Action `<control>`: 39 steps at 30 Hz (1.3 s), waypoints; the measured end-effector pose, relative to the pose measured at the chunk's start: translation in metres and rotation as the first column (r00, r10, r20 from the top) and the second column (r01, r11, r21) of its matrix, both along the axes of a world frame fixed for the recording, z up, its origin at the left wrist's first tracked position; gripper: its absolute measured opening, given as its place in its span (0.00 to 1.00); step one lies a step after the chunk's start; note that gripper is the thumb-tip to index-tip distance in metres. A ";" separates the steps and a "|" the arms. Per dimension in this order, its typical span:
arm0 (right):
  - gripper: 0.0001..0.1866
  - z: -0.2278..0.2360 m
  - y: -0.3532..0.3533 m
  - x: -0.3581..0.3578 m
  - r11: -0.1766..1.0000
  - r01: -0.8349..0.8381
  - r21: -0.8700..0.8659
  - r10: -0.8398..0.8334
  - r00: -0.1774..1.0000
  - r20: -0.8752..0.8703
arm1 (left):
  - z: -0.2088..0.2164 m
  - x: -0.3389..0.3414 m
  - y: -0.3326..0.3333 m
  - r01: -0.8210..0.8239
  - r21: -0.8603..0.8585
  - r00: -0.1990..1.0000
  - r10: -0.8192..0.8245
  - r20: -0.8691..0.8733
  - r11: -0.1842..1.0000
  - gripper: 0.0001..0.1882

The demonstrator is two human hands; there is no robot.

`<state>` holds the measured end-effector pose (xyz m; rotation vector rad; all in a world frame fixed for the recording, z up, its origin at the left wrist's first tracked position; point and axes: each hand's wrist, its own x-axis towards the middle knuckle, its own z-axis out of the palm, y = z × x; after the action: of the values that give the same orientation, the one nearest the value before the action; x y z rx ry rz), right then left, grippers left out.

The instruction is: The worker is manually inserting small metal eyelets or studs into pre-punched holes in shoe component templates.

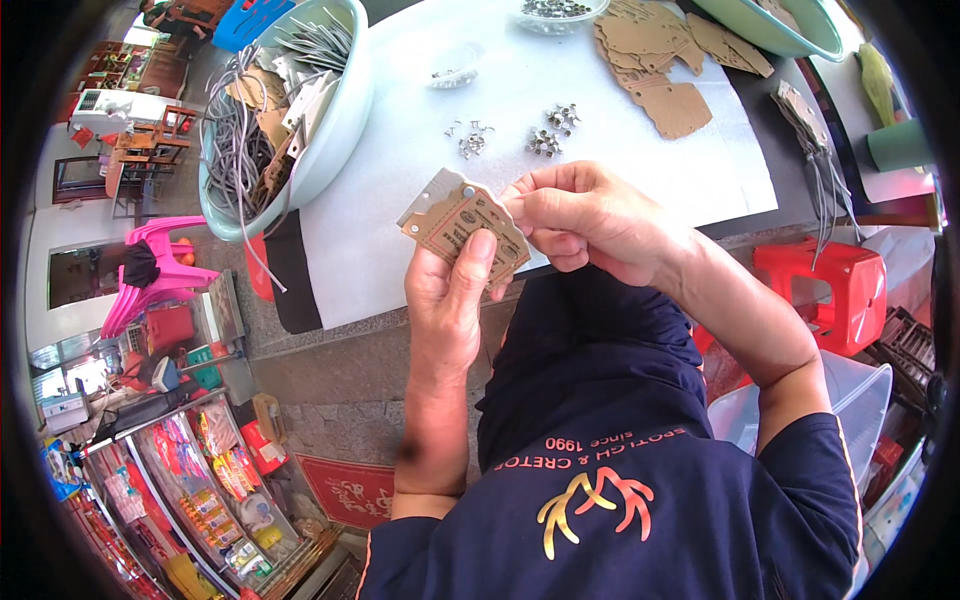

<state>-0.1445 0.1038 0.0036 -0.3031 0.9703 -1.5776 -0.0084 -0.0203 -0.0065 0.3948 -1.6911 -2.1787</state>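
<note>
My left hand holds brown printed cardboard tags over the table's near edge, the thumb pressed on the front. A greyish-white edge shows behind the brown face, and a small metal fastener sits near the upper corner. My right hand is at the tags' right edge with thumb and forefinger pinched together; whatever they grip is hidden. Just beyond, on the white sheet, lie a small pile of thin metal pieces and a pile of round metal rivets.
A pale blue basin at left holds grey cords and tags. Clear dishes and stacked brown tags lie at the back. A green basin stands far right, near corded tags. A red stool is below.
</note>
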 end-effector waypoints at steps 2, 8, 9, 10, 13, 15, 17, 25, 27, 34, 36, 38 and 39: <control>0.10 -0.001 0.000 0.000 1.000 0.005 0.003 -0.005 1.000 -0.014 | -0.001 0.000 0.000 -0.005 0.000 1.000 0.005 -0.008 1.000 0.15; 0.10 0.003 -0.001 0.001 0.996 0.065 0.053 -0.057 0.988 -0.141 | 0.002 -0.003 0.003 -0.041 0.027 0.999 0.041 0.005 0.999 0.15; 0.10 0.003 -0.001 0.002 0.996 0.065 0.053 -0.057 0.988 -0.141 | 0.002 -0.003 0.003 -0.046 0.028 0.999 0.045 0.008 0.999 0.15; 0.10 0.004 -0.002 0.002 0.996 0.070 0.064 -0.061 0.989 -0.133 | 0.001 -0.003 0.003 -0.050 0.029 0.999 0.050 0.011 0.998 0.16; 0.09 0.001 -0.001 -0.001 0.998 0.042 0.052 -0.038 0.997 -0.067 | -0.002 -0.003 0.002 -0.041 0.024 0.999 0.040 0.009 0.999 0.15; 0.09 0.001 -0.001 -0.002 1.000 0.009 0.027 -0.009 1.000 -0.008 | -0.003 -0.003 0.001 -0.032 0.010 0.999 0.032 0.002 0.999 0.15; 0.09 0.005 -0.001 -0.002 0.999 -0.022 0.033 0.020 0.997 0.068 | -0.004 -0.003 0.001 -0.025 -0.003 1.000 0.025 -0.004 1.000 0.15; 0.09 0.003 0.003 0.001 1.000 0.005 -0.014 -0.006 0.999 -0.051 | -0.002 -0.004 0.001 -0.038 -0.036 0.999 0.038 -0.003 0.999 0.13; 0.09 0.004 0.003 0.002 1.000 0.007 -0.020 -0.008 0.996 -0.092 | 0.000 -0.005 0.003 -0.064 -0.045 0.998 0.063 -0.011 0.997 0.13; 0.09 0.007 0.003 0.003 1.000 0.001 -0.030 -0.010 0.959 -0.284 | -0.005 -0.005 0.005 -0.114 -0.110 0.993 0.115 0.000 0.987 0.13; 0.09 0.006 0.003 0.002 0.999 -0.009 -0.038 -0.002 0.960 -0.280 | -0.004 -0.006 0.006 -0.129 -0.110 0.991 0.130 0.005 0.985 0.13; 0.10 0.000 0.002 0.003 0.999 0.037 -0.034 -0.045 0.954 -0.297 | -0.004 -0.007 0.008 -0.145 -0.111 0.989 0.147 0.009 0.983 0.14; 0.10 0.000 0.001 0.004 0.999 0.035 -0.033 -0.044 0.953 -0.300 | -0.002 -0.007 0.008 -0.175 -0.092 0.984 0.177 0.014 0.980 0.14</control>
<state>-0.1409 0.1049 0.0040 -0.5588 1.1951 -1.6108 -0.0155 -0.0118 -0.0088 0.5250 -1.6905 -1.9706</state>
